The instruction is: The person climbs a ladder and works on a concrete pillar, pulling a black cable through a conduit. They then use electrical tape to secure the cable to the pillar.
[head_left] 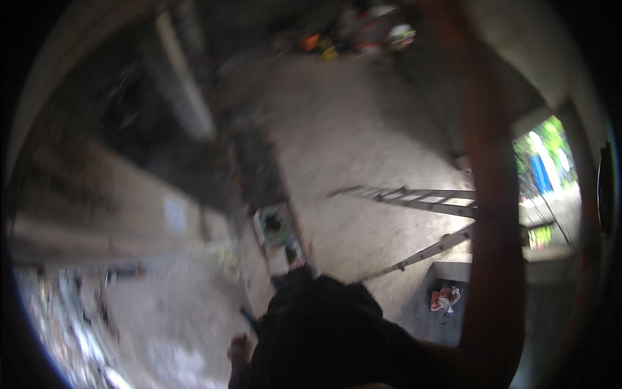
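My left hand (240,350) hangs low beside my dark-clothed body, small and blurred, so how its fingers lie cannot be made out. Close above it, a short teal stick-like thing (248,319) slants against my side; whether the hand touches it is unclear. My right arm (489,194) is raised and runs up the right side of the picture to the top edge. The right hand lies beyond that edge, and whatever it touches is hidden.
A metal ladder (427,201) stands behind my raised arm on the right. A dark plank-like strip (256,162) bears a pale green box (271,223). Far off are colourful items (369,32). A pale beam (184,78) leans at left; a pinkish cloth bundle (445,299) lies lower right.
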Available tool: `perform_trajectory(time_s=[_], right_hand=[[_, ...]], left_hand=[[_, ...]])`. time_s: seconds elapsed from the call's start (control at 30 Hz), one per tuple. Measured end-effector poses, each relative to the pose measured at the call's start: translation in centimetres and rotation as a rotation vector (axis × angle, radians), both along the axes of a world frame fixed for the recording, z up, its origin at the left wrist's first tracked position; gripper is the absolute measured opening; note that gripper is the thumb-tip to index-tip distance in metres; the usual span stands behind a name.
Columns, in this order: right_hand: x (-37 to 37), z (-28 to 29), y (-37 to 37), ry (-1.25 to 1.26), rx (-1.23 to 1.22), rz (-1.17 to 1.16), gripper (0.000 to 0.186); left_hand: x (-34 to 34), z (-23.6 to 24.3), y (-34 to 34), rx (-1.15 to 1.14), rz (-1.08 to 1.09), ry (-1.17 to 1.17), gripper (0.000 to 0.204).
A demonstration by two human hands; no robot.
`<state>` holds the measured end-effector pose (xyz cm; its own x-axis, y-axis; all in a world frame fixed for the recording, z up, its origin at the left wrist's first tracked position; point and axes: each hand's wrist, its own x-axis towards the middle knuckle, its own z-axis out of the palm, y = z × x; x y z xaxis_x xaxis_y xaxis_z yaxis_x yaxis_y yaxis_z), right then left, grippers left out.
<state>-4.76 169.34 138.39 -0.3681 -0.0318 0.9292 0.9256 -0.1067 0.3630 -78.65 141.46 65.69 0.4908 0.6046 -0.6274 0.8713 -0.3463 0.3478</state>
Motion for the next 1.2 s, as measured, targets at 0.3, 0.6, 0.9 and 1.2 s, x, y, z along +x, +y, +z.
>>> perform_trajectory(time_s=[0.3,0.6,0.9,1.2], right_hand=[[-3.8,1.1,-3.3,0.037,-0.164,-0.002,0.066],[-10.5,-4.6,-27.7,0.708,-0.247,0.503,0.038],[-21.7,9.6,-41.7,0.243,-0.294,0.359,0.076],[-31.0,12.6,-44.0,0.008,-0.039,0.243,0.071]], left_hand=[[16.5,10.6,18.2,0.4,0.376,-0.265,0.039],[36.6,42.8,23.9,0.236,-0.062,-1.378,0.036],[43.7,71.8,10.8,0.682,-1.062,-2.142,0.054],[43.2,80.1,-0.4,0.104,-1.395,-2.129,0.042]])
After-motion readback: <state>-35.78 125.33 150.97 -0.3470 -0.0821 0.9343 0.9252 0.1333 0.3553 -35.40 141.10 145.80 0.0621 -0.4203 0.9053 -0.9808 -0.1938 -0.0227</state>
